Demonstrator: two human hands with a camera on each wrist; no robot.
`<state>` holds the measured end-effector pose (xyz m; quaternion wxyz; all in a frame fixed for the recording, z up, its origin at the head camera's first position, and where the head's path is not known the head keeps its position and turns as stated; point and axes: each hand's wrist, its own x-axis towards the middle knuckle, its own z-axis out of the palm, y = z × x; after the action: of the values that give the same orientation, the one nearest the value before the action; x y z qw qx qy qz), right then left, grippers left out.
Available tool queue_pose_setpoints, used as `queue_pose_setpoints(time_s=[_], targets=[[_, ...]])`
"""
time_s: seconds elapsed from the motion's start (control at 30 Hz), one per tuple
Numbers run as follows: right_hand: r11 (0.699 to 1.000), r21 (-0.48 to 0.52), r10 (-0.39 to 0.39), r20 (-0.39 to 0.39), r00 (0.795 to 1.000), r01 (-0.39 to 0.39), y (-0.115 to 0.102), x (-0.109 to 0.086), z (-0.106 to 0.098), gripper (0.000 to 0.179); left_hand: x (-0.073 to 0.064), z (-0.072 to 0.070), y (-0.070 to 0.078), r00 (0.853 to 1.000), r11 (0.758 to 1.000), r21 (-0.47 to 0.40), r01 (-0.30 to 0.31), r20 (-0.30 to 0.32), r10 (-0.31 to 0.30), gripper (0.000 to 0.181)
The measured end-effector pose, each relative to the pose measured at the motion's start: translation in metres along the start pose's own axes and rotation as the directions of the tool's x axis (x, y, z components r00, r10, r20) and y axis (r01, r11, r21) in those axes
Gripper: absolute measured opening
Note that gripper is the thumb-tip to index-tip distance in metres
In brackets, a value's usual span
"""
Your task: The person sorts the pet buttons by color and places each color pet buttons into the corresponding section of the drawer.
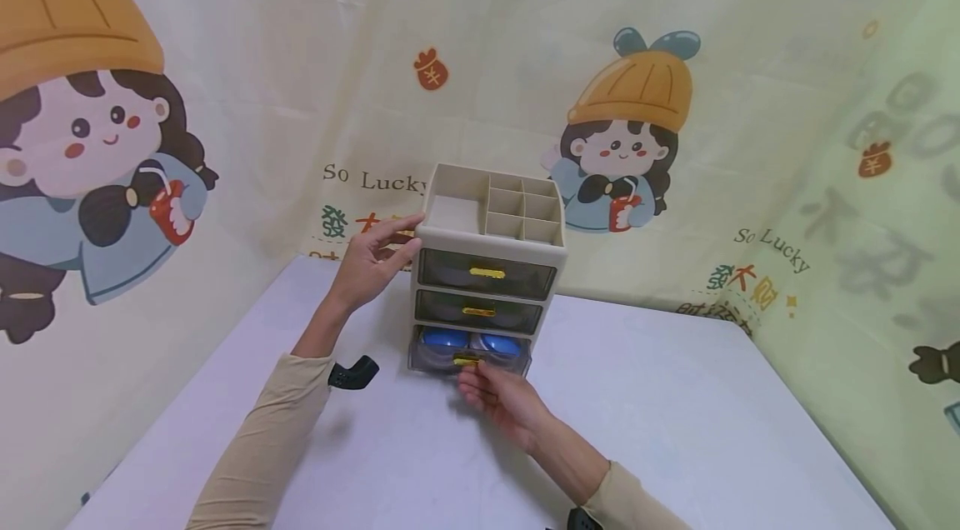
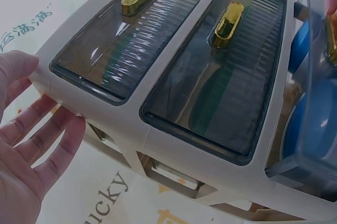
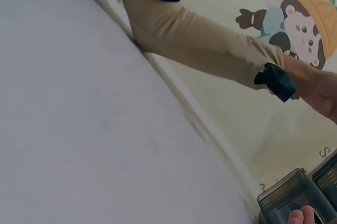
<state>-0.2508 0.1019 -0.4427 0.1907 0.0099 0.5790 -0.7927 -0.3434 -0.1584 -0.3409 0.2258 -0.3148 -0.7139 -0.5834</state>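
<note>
A beige desktop organizer [image 1: 486, 243] with three smoky see-through drawers stands on the table. My left hand [image 1: 367, 267] steadies it at its upper left corner, fingers spread and fingertips touching the side wall, as the left wrist view also shows. Low at the front, my right hand [image 1: 510, 405] pinches the gold handle [image 1: 465, 362] of the bottom drawer [image 1: 431, 362], which is pulled partly out. Inside that drawer lie two round blue-topped things [image 1: 446, 337], side by side. The upper drawer [image 1: 442, 270] and middle drawer [image 1: 437, 309] are closed.
On top of the organizer is a tray with one large compartment [image 1: 457, 213] and several small ones. The white table [image 1: 637, 405] meets a printed cloth backdrop [image 1: 495, 122] close behind the organizer. Black devices sit at both wrists.
</note>
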Motion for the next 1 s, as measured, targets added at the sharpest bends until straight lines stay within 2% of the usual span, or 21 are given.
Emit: queue_pose_setpoints(time_s=[0.2,0.7,0.83,1.0], targets=[[0.999,0.017,-0.032,0.009,0.999,0.032,-0.001,0.012,-0.002,0.04,0.0,0.0,0.0,1.0,1.0,-0.004,-0.006,0.001,0.006,0.043],[0.998,0.051,-0.033,-0.067,0.997,0.037,-0.003,0.034,0.0,0.041,0.001,0.0,0.004,1.0,1.0,0.004,0.012,-0.004,-0.012,0.043],[0.997,0.068,-0.024,-0.053,0.998,0.028,-0.002,0.032,0.0,0.045,0.001,0.0,0.003,1.0,1.0,0.015,0.005,-0.008,-0.005,0.043],[0.996,0.094,-0.001,-0.024,1.0,0.003,-0.004,0.015,-0.001,0.052,-0.001,0.002,0.001,1.0,0.999,0.037,0.005,-0.02,-0.004,0.044]])
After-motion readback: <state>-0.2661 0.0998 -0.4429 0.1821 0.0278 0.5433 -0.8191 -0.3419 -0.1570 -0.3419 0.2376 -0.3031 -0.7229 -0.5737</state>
